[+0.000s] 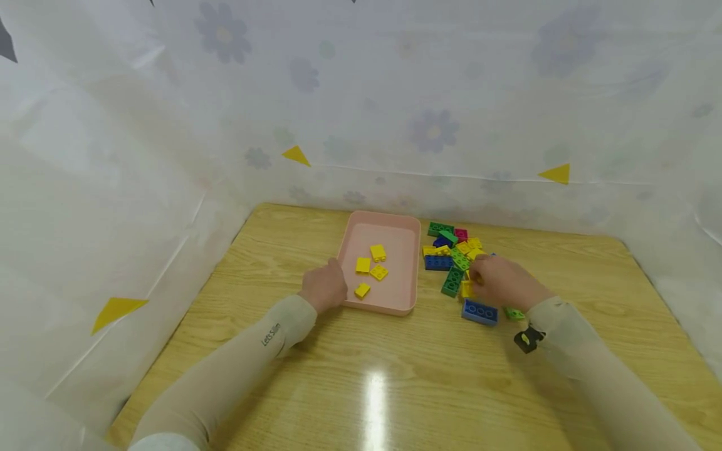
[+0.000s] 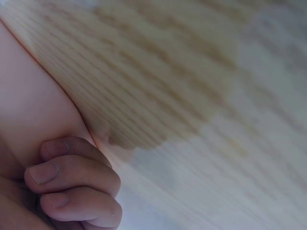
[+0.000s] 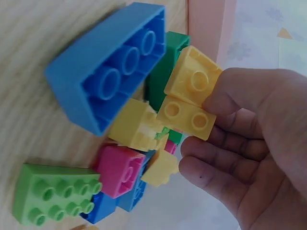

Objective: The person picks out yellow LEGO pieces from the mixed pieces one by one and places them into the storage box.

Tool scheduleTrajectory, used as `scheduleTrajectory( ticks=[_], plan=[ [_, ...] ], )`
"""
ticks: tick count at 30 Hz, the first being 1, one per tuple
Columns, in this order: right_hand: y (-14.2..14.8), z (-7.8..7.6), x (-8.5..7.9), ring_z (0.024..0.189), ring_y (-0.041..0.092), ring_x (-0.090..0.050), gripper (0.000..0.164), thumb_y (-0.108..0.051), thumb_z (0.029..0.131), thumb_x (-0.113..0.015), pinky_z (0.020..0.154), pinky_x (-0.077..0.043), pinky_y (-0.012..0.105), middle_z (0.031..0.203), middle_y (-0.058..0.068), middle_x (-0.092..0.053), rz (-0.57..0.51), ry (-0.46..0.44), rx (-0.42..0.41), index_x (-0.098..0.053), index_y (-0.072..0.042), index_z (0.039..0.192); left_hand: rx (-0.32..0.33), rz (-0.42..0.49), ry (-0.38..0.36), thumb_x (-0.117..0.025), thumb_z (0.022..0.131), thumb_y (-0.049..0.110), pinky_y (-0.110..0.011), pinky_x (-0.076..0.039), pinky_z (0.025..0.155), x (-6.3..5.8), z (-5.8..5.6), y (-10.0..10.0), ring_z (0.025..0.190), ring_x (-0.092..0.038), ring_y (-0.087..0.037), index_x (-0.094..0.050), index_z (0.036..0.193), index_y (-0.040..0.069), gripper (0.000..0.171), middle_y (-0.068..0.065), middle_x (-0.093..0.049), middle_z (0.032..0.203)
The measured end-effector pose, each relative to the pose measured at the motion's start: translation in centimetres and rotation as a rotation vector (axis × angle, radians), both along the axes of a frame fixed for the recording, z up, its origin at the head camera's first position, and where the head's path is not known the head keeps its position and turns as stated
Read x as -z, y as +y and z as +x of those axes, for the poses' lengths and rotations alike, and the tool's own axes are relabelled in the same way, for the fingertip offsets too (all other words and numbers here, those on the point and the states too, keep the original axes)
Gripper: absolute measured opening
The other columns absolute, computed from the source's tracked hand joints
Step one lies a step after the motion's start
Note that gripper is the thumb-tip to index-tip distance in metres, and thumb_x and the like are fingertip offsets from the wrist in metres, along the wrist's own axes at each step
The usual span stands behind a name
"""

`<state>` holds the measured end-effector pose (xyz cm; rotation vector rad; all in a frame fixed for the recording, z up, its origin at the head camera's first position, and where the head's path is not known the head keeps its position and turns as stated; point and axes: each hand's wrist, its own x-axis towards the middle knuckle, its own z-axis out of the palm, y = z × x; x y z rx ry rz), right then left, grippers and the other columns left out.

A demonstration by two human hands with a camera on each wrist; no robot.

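At the near left corner of the pink tray (image 1: 405,311), my left hand (image 1: 325,287) holds the rim. In the left wrist view its fingers (image 2: 79,177) curl in against the tray's pink wall (image 2: 36,91). Several yellow bricks (image 1: 363,265) lie in the tray. Over the loose pile to the right, my right hand (image 1: 504,283) pinches a yellow brick (image 3: 186,117) between thumb and fingers. Another yellow brick (image 3: 192,76) sits right against it, by the thumb. A blue brick (image 1: 480,312) lies hollow side showing, just in front of this hand.
The pile beside the tray mixes green bricks (image 1: 452,282), dark blue bricks (image 1: 439,262), yellow ones and a pink brick (image 3: 121,170). A light green brick (image 3: 55,194) lies near the right wrist. White flowered sheeting (image 1: 361,94) hangs around the wooden table (image 1: 316,388).
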<state>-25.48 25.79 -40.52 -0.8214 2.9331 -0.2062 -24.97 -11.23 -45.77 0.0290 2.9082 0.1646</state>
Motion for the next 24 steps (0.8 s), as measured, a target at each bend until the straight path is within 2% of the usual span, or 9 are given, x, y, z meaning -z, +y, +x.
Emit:
scheduleTrajectory(
  ticks=[5,9,13,19,24],
  plan=[
    [-0.6,-0.4,-0.1,0.079,0.016,-0.064,0.010,-0.012,0.088,-0.070,0.077,-0.057,0.044,0.092,0.002,-0.071,-0.007,-0.036,0.007,-0.073,-0.007,0.097,0.009,-0.006,0.008,-0.057,0.098,0.029,-0.034,-0.048,0.055,-0.1,0.1,-0.1,0.058,-0.057,-0.019,-0.047,0.126,-0.004,0.044,-0.008,-0.060,0.072],
    [-0.7,-0.6,0.5,0.073,0.012,-0.060,0.006,-0.012,0.089,-0.069,0.072,-0.056,0.039,0.088,0.000,-0.070,-0.006,-0.053,0.009,-0.072,-0.010,0.093,0.012,-0.007,0.018,-0.057,0.098,0.028,-0.035,-0.049,0.055,0.0,0.1,-0.1,0.058,-0.057,-0.019,-0.048,0.124,-0.004,0.042,-0.008,-0.060,0.071],
    [-0.7,-0.7,0.8,0.070,0.012,-0.058,0.004,-0.011,0.089,-0.067,0.069,-0.055,0.036,0.085,-0.001,-0.069,-0.007,-0.028,-0.008,-0.072,-0.012,0.089,0.006,-0.006,0.025,-0.056,0.098,0.028,-0.035,-0.049,0.054,0.1,0.0,0.0,0.057,-0.057,-0.019,-0.049,0.119,-0.002,0.037,-0.008,-0.060,0.071],
    [-1.3,-0.8,0.0,0.068,0.012,-0.056,0.005,-0.009,0.088,-0.068,0.067,-0.053,0.035,0.082,-0.003,-0.066,-0.014,0.024,-0.025,-0.070,-0.014,0.086,-0.001,-0.005,0.022,-0.057,0.098,0.028,-0.034,-0.048,0.054,0.1,0.0,0.1,0.058,-0.057,-0.019,-0.049,0.118,-0.001,0.036,-0.008,-0.060,0.072],
    [-3.2,-0.8,-1.3,0.067,0.012,-0.053,0.007,-0.011,0.089,-0.068,0.064,-0.049,0.031,0.083,-0.003,-0.063,-0.035,0.050,-0.074,-0.067,-0.016,0.085,-0.005,-0.009,0.015,-0.057,0.099,0.028,-0.034,-0.048,0.054,0.1,0.0,0.1,0.058,-0.057,-0.020,-0.049,0.117,-0.001,0.036,-0.008,-0.060,0.073]
  ],
)
